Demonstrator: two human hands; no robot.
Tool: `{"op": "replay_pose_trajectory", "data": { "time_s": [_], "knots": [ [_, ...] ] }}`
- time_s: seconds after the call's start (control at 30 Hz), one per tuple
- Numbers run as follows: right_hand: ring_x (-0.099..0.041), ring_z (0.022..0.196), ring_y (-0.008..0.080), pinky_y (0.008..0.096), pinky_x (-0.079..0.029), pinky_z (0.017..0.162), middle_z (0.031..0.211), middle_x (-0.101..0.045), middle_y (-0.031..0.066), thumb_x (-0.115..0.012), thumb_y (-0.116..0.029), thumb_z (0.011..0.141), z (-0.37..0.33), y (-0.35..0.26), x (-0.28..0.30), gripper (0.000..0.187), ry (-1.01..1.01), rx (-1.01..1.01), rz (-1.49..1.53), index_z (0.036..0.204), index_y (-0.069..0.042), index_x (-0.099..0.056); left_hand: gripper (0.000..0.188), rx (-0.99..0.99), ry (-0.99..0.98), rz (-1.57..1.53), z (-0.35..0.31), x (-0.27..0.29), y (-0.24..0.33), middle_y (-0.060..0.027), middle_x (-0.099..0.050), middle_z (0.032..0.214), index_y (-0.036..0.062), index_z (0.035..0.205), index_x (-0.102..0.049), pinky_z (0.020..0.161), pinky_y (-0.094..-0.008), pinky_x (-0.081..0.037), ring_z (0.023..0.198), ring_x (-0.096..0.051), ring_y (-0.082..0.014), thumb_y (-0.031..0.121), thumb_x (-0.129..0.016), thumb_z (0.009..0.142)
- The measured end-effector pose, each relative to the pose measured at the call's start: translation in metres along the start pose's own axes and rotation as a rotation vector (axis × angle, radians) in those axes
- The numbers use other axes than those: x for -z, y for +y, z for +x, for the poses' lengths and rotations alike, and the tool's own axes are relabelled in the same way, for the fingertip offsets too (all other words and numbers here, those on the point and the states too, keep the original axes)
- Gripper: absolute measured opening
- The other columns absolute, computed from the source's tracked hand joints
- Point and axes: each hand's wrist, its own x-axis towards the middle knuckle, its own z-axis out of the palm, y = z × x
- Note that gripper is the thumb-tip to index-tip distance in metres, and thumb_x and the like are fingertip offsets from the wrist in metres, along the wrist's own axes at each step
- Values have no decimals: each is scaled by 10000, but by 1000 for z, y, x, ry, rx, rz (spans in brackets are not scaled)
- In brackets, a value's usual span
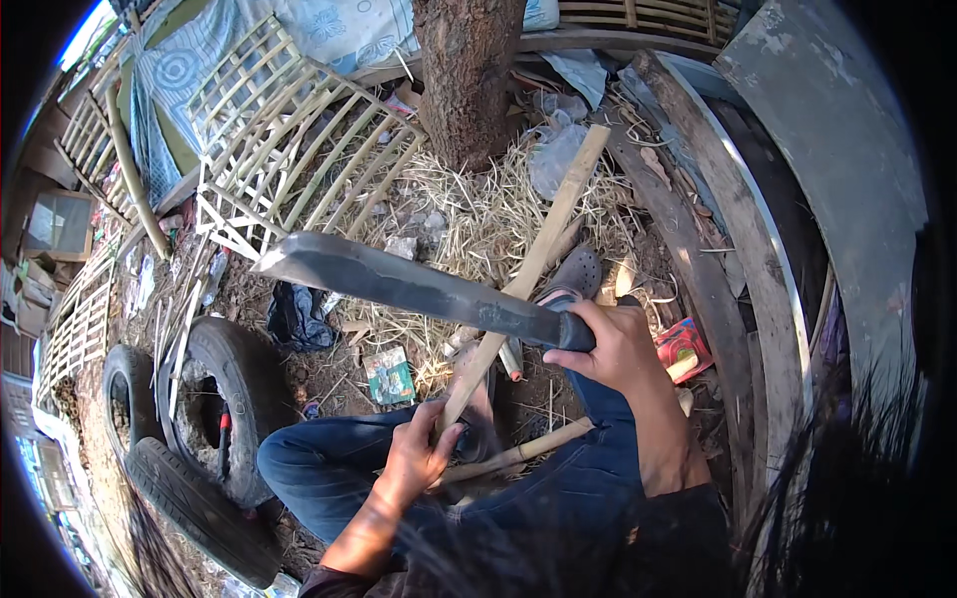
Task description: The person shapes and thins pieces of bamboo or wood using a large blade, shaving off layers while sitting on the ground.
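My right hand [620, 347] is closed round the dark handle of a machete [409, 283]. Its broad blade points left, across the middle of the view, and passes over a flat bamboo slat [560, 211]; I cannot tell whether the two touch. Low in the middle, my left hand [411, 450] grips the slat's near end between thumb and fingers. From there the slat slants up and away to the right, toward the tree. A bamboo pole [528, 448] lies below, between my bent legs in blue jeans. One foot wears a grey clog [578, 274].
A tree trunk [467, 90] stands ahead, with straw-like shavings [469, 214] at its base. Bamboo lattice panels [289, 140] lean at the far left. Worn tyres [234, 379] lie to my left. Long planks [738, 214] and a grey board [847, 149] line the right side.
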Motion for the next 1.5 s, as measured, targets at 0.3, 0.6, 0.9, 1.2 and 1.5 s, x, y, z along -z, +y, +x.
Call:
{"op": "replay_pose_trajectory", "data": {
  "time_s": [0.3,0.6,0.9,1.2,1.5],
  "knots": [
    [-640,613,244,334,-506,571,691,-629,78,-712,-550,692,1,-6,-1,534,-26,124,-110,840,-50,-600,347,-125,47,288,-4,26,-14,-156,-578,625,-34,1032,-550,481,-336,-447,508,-576,-261,134,-730,788],
    [-655,632,267,354,-508,568,689,-639,93,-738,-524,691,-3,0,-5,529,12,-46,-40,861,-45,-595,330,-97,47,279,-2,29,-8,-171,-598,665,-24,1020,-558,522,-355,-474,583,-623,-310,119,-733,780],
    [-645,616,269,351,-512,560,705,-639,90,-752,-501,685,6,-1,4,503,77,-18,-178,854,-53,-600,311,-96,23,305,-7,38,-12,-166,-605,680,-10,1020,-559,535,-362,-481,597,-625,-319,118,-724,790],
    [-650,605,293,369,-499,534,649,-627,109,-769,-457,697,1,4,10,476,71,-136,-98,879,-53,-596,322,-147,7,256,-4,26,-12,-164,-608,689,4,1021,-554,530,-368,-479,592,-624,-324,118,-734,780],
    [-632,614,238,346,-495,545,679,-614,89,-710,-552,705,6,-7,-11,522,23,105,-160,825,-57,-595,332,-86,35,349,-18,39,-21,-183,-619,694,-19,1008,-555,539,-378,-493,608,-637,-340,121,-739,770]
  ]
}}
